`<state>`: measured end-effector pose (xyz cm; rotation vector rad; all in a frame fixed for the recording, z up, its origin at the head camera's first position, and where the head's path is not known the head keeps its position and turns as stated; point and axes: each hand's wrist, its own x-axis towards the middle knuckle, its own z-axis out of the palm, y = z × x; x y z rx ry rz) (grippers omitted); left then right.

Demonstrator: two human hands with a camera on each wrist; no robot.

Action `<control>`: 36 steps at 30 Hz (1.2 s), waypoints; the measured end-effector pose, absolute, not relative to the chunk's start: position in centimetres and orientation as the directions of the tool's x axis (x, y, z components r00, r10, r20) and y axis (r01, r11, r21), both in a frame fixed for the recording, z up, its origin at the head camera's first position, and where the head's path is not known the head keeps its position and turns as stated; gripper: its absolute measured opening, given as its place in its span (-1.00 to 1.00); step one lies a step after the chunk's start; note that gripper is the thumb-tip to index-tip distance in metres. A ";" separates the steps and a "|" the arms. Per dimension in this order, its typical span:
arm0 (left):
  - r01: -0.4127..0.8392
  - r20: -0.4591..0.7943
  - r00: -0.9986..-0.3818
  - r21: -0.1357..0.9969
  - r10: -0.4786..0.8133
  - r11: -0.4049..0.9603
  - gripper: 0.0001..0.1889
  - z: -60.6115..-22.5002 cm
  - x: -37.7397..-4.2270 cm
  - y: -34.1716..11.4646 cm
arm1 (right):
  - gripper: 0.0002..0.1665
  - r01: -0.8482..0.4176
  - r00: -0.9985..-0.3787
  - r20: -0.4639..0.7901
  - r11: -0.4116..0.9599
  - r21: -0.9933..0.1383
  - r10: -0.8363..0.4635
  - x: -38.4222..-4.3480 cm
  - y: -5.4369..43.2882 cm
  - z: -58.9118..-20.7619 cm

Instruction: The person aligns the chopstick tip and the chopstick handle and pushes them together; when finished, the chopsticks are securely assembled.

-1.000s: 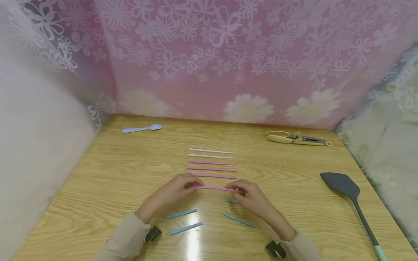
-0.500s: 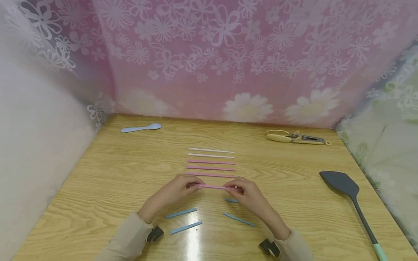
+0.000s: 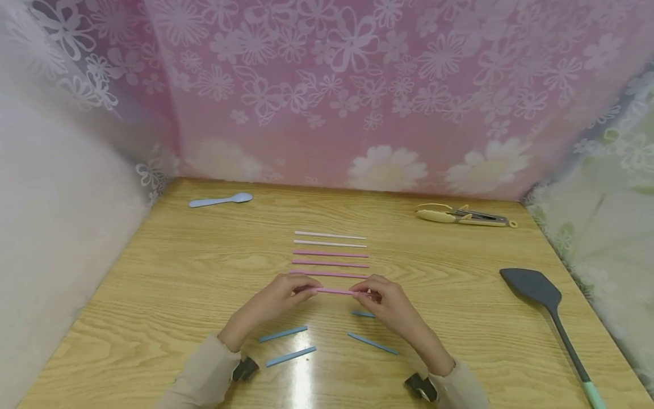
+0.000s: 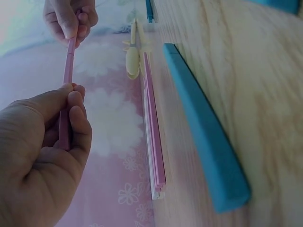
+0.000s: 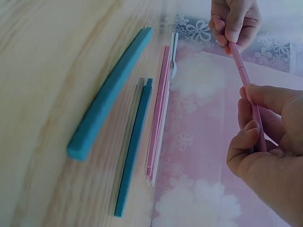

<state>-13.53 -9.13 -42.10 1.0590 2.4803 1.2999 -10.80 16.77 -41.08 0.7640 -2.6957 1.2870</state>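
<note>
Both hands hold a pink two-piece chopstick (image 3: 334, 291) level above the table, one hand at each end. My left hand (image 3: 283, 295) pinches its left part between thumb and fingers. At the other end, my right hand (image 3: 388, 301) grips the right part the same way. A thin seam crosses the chopstick between the hands in both wrist views, and the two parts line up there. Just beyond lie three pink chopsticks (image 3: 330, 263) and two white chopsticks (image 3: 330, 244) in parallel rows. Several blue chopstick halves (image 3: 291, 357) lie nearer me, one partly hidden by the right hand.
A light blue spoon (image 3: 221, 200) lies at the table's back left, with yellow tongs (image 3: 465, 216) at the back right. Along the right side rests a dark grey spatula (image 3: 533, 288) with a mint handle end. Floral curtains (image 3: 327, 102) border the wooden table (image 3: 168, 272).
My hands have drawn slightly closer together on the pink chopstick. Its two parts, slightly stepped at the seam a second ago, now run in one straight line. The other things lie unchanged.
</note>
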 end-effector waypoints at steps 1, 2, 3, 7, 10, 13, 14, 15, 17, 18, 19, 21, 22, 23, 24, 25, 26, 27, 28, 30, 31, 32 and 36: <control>0.520 0.186 -0.741 0.768 0.646 0.375 -0.78 -42.1 -13.5 -9.1 | -0.90 -0.458 -0.876 0.262 0.527 -0.715 -0.406 -10.8 16.8 -41.1; 0.520 0.189 -0.741 0.768 0.644 0.372 -0.78 -42.1 -13.5 -9.1 | -0.90 -0.460 -0.876 0.266 0.527 -0.715 -0.403 -10.8 16.7 -41.1; 0.522 0.193 -0.740 0.769 0.644 0.369 -0.78 -42.0 -13.5 -9.1 | -0.90 -0.462 -0.875 0.271 0.526 -0.714 -0.401 -10.8 16.7 -41.1; 0.521 0.198 -0.741 0.772 0.642 0.363 -0.78 -42.0 -13.4 -9.0 | -0.90 -0.466 -0.874 0.281 0.517 -0.718 -0.397 -10.9 16.7 -41.1; 0.524 0.205 -0.741 0.772 0.639 0.359 -0.79 -42.0 -13.3 -8.9 | -0.90 -0.472 -0.871 0.289 0.514 -0.717 -0.397 -10.9 16.7 -41.2; 0.527 0.217 -0.741 0.774 0.635 0.351 -0.79 -42.1 -13.3 -8.9 | -0.91 -0.490 -0.863 0.310 0.509 -0.708 -0.398 -10.9 16.7 -41.4; 0.530 0.223 -0.741 0.773 0.634 0.347 -0.79 -42.1 -13.3 -8.9 | -0.91 -0.497 -0.860 0.320 0.505 -0.705 -0.399 -10.9 16.7 -41.5; 0.535 0.230 -0.739 0.772 0.633 0.344 -0.79 -42.2 -13.3 -8.9 | -0.91 -0.505 -0.856 0.330 0.502 -0.702 -0.398 -10.9 16.7 -41.6; 0.538 0.240 -0.739 0.773 0.630 0.336 -0.79 -42.3 -13.3 -8.8 | -0.91 -0.522 -0.847 0.352 0.494 -0.696 -0.399 -10.9 16.7 -41.7; 0.539 0.243 -0.738 0.773 0.629 0.334 -0.79 -42.3 -13.3 -8.8 | -0.91 -0.529 -0.842 0.361 0.489 -0.693 -0.400 -10.9 16.8 -41.7; 0.546 0.251 -0.736 0.770 0.629 0.331 -0.79 -42.4 -13.2 -8.8 | -0.91 -0.536 -0.839 0.369 0.484 -0.692 -0.400 -10.8 16.8 -41.8; 0.557 0.263 -0.730 0.764 0.631 0.326 -0.79 -42.4 -13.2 -8.8 | -0.90 -0.545 -0.833 0.381 0.479 -0.688 -0.400 -10.8 16.8 -41.8; 0.561 0.267 -0.728 0.761 0.631 0.326 -0.79 -42.5 -13.2 -8.9 | -0.89 -0.551 -0.830 0.386 0.476 -0.686 -0.403 -10.8 16.7 -41.8; 0.567 0.271 -0.725 0.757 0.633 0.325 -0.79 -42.5 -13.1 -8.9 | -0.89 -0.550 -0.830 0.385 0.477 -0.686 -0.404 -10.7 16.7 -41.9; 0.572 0.275 -0.721 0.753 0.636 0.324 -0.79 -42.5 -13.1 -8.9 | -0.89 -0.547 -0.832 0.381 0.479 -0.686 -0.404 -10.7 16.7 -41.9; 0.577 0.276 -0.717 0.750 0.640 0.323 -0.79 -42.5 -13.1 -9.0 | -0.89 -0.543 -0.834 0.376 0.483 -0.687 -0.403 -10.7 16.7 -42.0; 0.579 0.274 -0.715 0.748 0.644 0.324 -0.79 -42.5 -13.1 -9.0 | -0.89 -0.538 -0.837 0.369 0.488 -0.688 -0.403 -10.6 16.7 -42.0; 0.581 0.272 -0.712 0.746 0.648 0.325 -0.79 -42.5 -13.1 -9.0 | -0.89 -0.532 -0.841 0.361 0.492 -0.689 -0.403 -10.6 16.7 -42.0; 0.575 0.261 -0.713 0.748 0.651 0.330 -0.78 -42.5 -13.1 -9.0 | -0.89 -0.527 -0.843 0.353 0.495 -0.690 -0.405 -10.6 16.7 -42.1; 0.553 0.225 -0.719 0.758 0.657 0.346 -0.77 -42.5 -13.2 -9.1 | -0.89 -0.518 -0.847 0.337 0.501 -0.694 -0.410 -10.6 16.8 -42.2; 0.540 0.205 -0.723 0.764 0.660 0.354 -0.77 -42.4 -13.2 -9.1 | -0.89 -0.519 -0.846 0.334 0.499 -0.694 -0.415 -10.6 16.8 -42.3; 0.524 0.183 -0.729 0.770 0.660 0.365 -0.77 -42.4 -13.3 -9.1 | -0.88 -0.520 -0.845 0.332 0.498 -0.694 -0.419 -10.6 16.8 -42.3; 0.473 0.121 -0.749 0.786 0.651 0.398 -0.77 -42.2 -13.6 -9.2 | -0.83 -0.527 -0.841 0.331 0.507 -0.682 -0.429 -10.8 16.8 -42.2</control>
